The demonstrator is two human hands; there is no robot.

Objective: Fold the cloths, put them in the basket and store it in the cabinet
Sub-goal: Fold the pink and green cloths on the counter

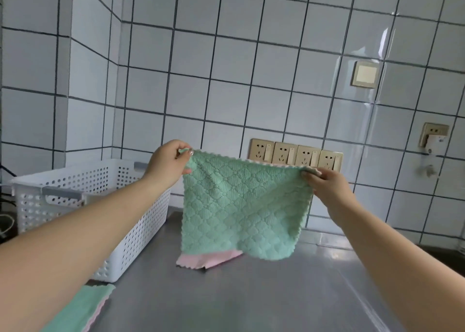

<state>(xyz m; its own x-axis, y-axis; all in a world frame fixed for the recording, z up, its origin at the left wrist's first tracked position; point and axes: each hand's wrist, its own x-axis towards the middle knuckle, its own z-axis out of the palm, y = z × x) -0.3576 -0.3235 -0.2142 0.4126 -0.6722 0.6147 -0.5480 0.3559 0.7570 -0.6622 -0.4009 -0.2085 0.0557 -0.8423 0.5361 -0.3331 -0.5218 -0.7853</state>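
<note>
Near left on steel counter (251,301): second green cloth (80,309). Farther: left hand (171,159) and right hand (327,186) pinching top corners of hanging green cloth (241,206). White basket (125,221) left.

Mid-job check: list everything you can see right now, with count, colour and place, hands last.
held cloth: 1, green face with pink backing, hanging over the counter, lower edge touching it
second cloth: 1, green over pink, lying flat at the counter's near left edge
basket: 1, white perforated plastic with grey handles, on the counter at left; contents cannot be seen
counter: 1, grey metal, foreground
socket strip: 1 row of four, beige, on the tiled wall behind the held cloth
wall plate: 1, beige, higher on the wall at right
plugged socket: 1, beige with white plug, far right
left hand: pinches the held cloth's upper left corner
right hand: pinches its upper right corner
</note>
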